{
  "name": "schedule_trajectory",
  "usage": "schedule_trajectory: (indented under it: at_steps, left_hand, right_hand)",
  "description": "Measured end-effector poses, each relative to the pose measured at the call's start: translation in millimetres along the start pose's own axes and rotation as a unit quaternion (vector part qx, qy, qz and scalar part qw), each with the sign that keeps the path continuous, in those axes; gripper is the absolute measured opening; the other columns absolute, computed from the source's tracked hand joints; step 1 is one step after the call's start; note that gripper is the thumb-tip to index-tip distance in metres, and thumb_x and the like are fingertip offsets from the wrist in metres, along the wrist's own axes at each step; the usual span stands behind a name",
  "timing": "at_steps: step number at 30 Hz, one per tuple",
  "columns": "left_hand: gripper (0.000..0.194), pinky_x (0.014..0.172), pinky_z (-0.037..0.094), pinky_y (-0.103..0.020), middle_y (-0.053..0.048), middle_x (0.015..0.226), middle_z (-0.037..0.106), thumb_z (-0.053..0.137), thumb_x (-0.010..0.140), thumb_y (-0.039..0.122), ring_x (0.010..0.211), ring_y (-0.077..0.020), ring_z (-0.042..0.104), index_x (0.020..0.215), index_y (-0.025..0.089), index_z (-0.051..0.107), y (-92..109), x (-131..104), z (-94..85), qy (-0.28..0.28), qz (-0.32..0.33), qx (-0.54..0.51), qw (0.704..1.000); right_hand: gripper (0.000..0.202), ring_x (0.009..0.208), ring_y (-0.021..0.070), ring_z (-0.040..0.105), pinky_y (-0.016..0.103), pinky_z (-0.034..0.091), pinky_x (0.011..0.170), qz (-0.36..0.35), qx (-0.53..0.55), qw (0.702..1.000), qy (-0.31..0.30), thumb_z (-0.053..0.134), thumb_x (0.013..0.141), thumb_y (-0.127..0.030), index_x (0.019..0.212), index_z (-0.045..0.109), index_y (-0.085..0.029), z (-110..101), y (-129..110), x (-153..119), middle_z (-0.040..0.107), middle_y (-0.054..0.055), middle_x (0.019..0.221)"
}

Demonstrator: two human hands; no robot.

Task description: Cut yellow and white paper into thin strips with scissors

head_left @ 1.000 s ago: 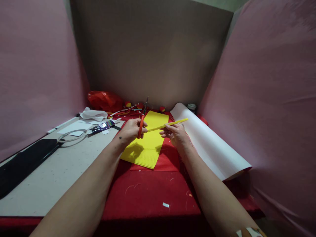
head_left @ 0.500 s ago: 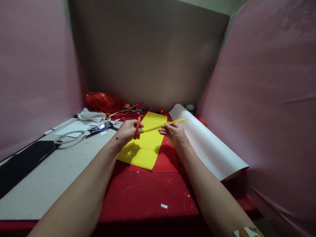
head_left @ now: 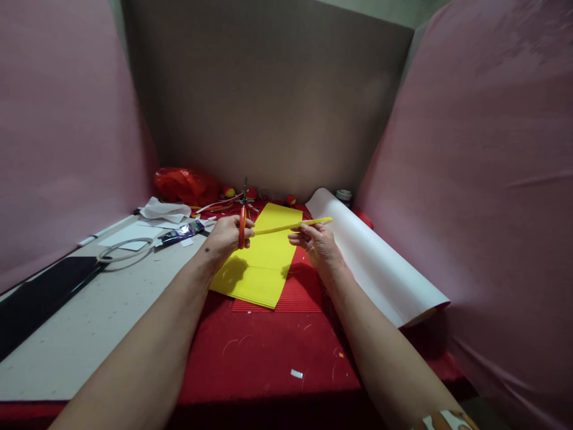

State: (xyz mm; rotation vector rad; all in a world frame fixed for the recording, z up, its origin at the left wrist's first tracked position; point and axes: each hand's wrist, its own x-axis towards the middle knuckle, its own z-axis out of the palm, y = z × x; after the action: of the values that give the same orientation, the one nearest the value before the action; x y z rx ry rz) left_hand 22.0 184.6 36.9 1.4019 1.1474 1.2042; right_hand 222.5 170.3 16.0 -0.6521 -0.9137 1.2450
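Red-handled scissors (head_left: pixel 242 226) stand upright in my left hand (head_left: pixel 227 236), blades pointing away and up. The fingertips of that same hand also pinch one end of a narrow yellow corrugated paper strip (head_left: pixel 277 229). My right hand (head_left: pixel 317 239) is closed on the strip nearer its other end, which sticks out past the fingers. Both hands hold the strip raised, slightly tilted, over a yellow corrugated sheet (head_left: pixel 257 269). Under that sheet lies a red corrugated sheet (head_left: pixel 304 289), partly covered.
A large white paper roll (head_left: pixel 376 257) lies to the right. On the left are a pale board (head_left: pixel 111 334), a black sheet (head_left: pixel 40 292), a ring-shaped coil (head_left: pixel 125 251) and a purple packet (head_left: pixel 181 233). A red plastic bag (head_left: pixel 185 185) sits at the back.
My left hand has moved a little left and up with the scissors, which now stand more upright. The strip has come slightly left and lies flatter between my hands.
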Motion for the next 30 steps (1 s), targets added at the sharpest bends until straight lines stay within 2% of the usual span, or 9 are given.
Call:
schedule_trajectory:
  at_steps: [5, 10, 19, 30]
  left_hand:
    - [0.025, 0.036, 0.029, -0.017, 0.004, 0.043, 0.048, 0.062, 0.052, 0.011, 0.037, -0.0083, 0.046, 0.073, 0.013, 0.050, 2, -1, 1.4, 0.020, 0.013, 0.000, 1.000]
    - [0.025, 0.035, 0.032, -0.019, 0.005, 0.042, 0.048, 0.060, 0.051, 0.010, 0.035, -0.0098, 0.046, 0.073, 0.013, 0.050, -5, 5, -3.8, 0.025, 0.008, 0.024, 0.999]
    - [0.021, 0.033, 0.034, -0.020, 0.005, 0.041, 0.048, 0.056, 0.051, 0.007, 0.033, -0.0109, 0.047, 0.070, 0.014, 0.051, -14, 14, -8.7, 0.064, -0.001, 0.047, 0.997]
    - [0.024, 0.036, 0.033, -0.019, 0.004, 0.041, 0.049, 0.064, 0.051, 0.012, 0.035, -0.0093, 0.047, 0.073, 0.012, 0.053, -4, 4, -6.8, 0.063, 0.029, 0.002, 0.998]
  right_hand:
    - [0.013, 0.051, 0.0172, 0.065, 0.025, 0.055, 0.046, -0.013, 0.003, 1.000, 0.000, 0.063, 0.066, -0.014, 0.075, 0.055, -0.012, 1, 0, 0, 0.067, 0.003, 0.061]
    - [0.017, 0.051, 0.0166, 0.066, 0.026, 0.054, 0.045, -0.041, 0.025, 0.999, 0.008, 0.061, 0.068, -0.015, 0.083, 0.053, -0.015, -3, -5, 2, 0.068, 0.002, 0.066]
    - [0.007, 0.048, 0.0131, 0.064, 0.023, 0.053, 0.045, -0.063, 0.044, 0.996, 0.056, 0.053, 0.075, -0.013, 0.082, 0.055, -0.013, -15, -14, 8, 0.069, 0.005, 0.070]
    - [0.007, 0.045, 0.0125, 0.062, 0.022, 0.052, 0.044, -0.054, 0.047, 0.992, 0.101, 0.052, 0.077, -0.011, 0.082, 0.056, -0.013, -19, -15, 9, 0.069, 0.004, 0.066]
